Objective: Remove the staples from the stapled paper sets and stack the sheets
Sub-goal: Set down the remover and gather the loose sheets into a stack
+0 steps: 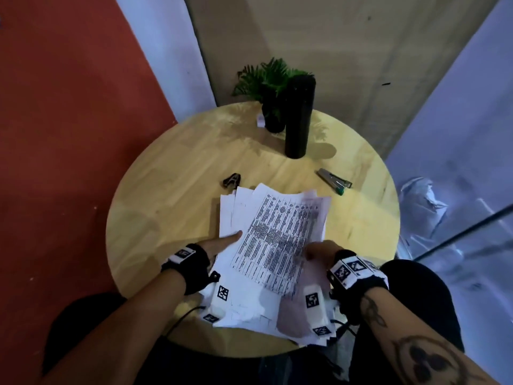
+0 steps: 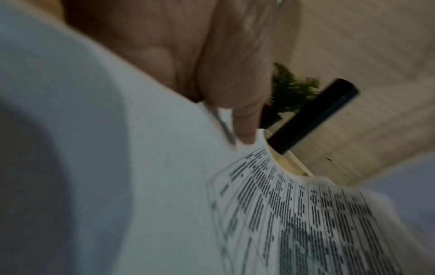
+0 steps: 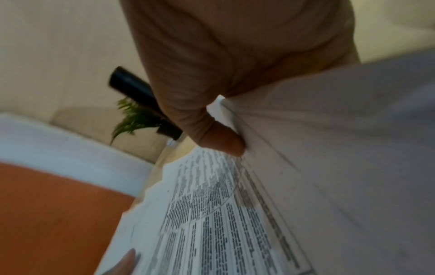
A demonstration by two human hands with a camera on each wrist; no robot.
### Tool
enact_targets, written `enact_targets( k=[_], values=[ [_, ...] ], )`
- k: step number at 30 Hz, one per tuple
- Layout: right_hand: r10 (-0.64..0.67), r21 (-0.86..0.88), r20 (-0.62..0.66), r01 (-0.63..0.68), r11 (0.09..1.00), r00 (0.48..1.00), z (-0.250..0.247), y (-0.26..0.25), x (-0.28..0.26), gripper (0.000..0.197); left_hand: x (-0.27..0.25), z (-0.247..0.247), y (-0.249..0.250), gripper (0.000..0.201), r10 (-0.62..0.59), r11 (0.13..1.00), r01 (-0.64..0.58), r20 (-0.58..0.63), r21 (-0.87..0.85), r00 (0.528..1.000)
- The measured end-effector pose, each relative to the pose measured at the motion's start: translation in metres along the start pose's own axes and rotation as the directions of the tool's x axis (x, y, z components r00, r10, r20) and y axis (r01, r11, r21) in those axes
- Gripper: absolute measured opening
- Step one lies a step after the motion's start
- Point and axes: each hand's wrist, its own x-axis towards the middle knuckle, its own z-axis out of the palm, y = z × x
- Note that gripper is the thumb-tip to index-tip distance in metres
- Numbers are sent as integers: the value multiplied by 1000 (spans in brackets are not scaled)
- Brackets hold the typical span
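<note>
Left hand and right hand nearest, fingers pinching opposite edges of the fanned paper sheets at the near rim of the counter; I judge a slack pinch could spill the uneven sheets off it.

- pile of sheets: white paper, the top page printed with a dense table, loosely fanned with uneven edges, at the near edge of the tabletop and overhanging it.
- staple remover: black claw type, lying just beyond the pile's far left corner.

Two hands, one paper pile, one stapler
</note>
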Motion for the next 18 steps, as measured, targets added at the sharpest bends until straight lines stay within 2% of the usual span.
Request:
enact_targets(
  k=[1, 3, 4, 6, 7, 8, 10, 11, 13, 15, 16, 17, 18],
  values=[
    [20, -6, -36, -20, 1000, 999, -3, -7, -4, 17, 12, -8, 1, 92, 14, 999, -14, -16, 32, 1000],
    [13, -13, -80, -14, 1000, 997, -6, -21, -3, 31, 31, -28, -3, 106, 96, 991, -102, 82, 82, 992],
    [-32, -11, -96, 32, 999, 995, -5, -26, -4, 28, 62, -45, -11, 113, 135, 987, -142, 87, 79, 987],
    [-117, 70, -160, 129, 989, 980, -7, -36, -7, 5, 56, -51, -6, 125, 289, 954, -292, 49, 71, 956],
    [-158, 136, -225, 191, 972, 962, -8, -39, -8, 18, 45, -52, -2, 120, 389, 918, -383, -49, 103, 920],
    [-192, 183, -322, 260, 948, 927, -9, -41, -12, 28, 6, -40, 15, 98, 490, 872, -484, -126, 78, 863],
    [-265, 214, -520, 424, 880, 812, -9, -45, -24, 22, -18, -36, 21, 46, 589, 793, -609, -258, 4, 766],
    [-276, 212, -594, 478, 853, 756, -8, -48, -32, 17, -24, -35, 23, 37, 628, 745, -666, -301, -33, 717],
    [-298, 165, -697, 550, 819, 653, -5, -49, -43, 14, -36, -32, 25, 30, 689, 646, -756, -346, -106, 637],
    [-310, 120, -765, 598, 793, 565, 2, -48, -49, 12, -40, -31, 22, 28, 694, 585, -789, -388, -187, 607],
    [-312, 129, -779, 626, 769, 544, 7, -45, -52, 13, -43, -29, 19, 28, 686, 582, -787, -397, -204, 610],
    [-302, 159, -782, 643, 750, 546, 11, -42, -54, 20, -46, -27, 15, 29, 680, 578, -791, -418, -200, 603],
    [-290, 199, -769, 645, 738, 570, 15, -37, -52, 29, -46, -25, 10, 29, 675, 580, -792, -431, -193, 599]
  ],
)
